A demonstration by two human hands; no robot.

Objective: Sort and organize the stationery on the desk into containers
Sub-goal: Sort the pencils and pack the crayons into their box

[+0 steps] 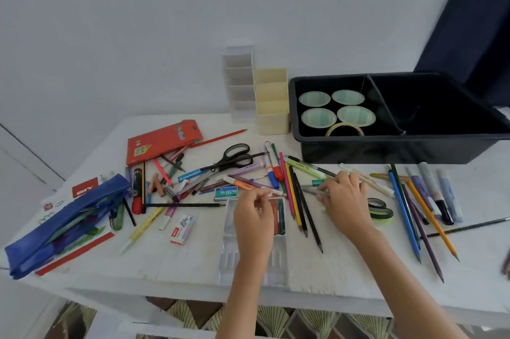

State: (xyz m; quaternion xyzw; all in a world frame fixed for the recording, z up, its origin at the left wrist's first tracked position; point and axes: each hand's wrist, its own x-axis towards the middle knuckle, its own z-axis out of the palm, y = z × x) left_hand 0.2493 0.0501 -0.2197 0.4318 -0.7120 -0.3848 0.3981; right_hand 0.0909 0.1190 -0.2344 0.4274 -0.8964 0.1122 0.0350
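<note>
Pens, pencils and markers lie scattered over the white desk (193, 261). A clear plastic tray (229, 239) sits near the front edge, with a few red and green pens (278, 217) in it. My left hand (255, 217) hovers over the tray and pinches a small pale item at its fingertips. To the right, my right hand (345, 198) rests on the desk, fingers curled round a grey pen (310, 189). A black bin (400, 118) at the back right holds several green-white cups (314, 98) and a tape roll (345, 129).
A clear divider box (238, 82) and a cream one (271, 101) stand at the back. Black scissors (231, 159), a red pencil box (162, 141), a blue pouch (66, 222), staple boxes (182, 229) and green-black scissors (379, 209) lie around. Long pencils (425, 217) fan out at right.
</note>
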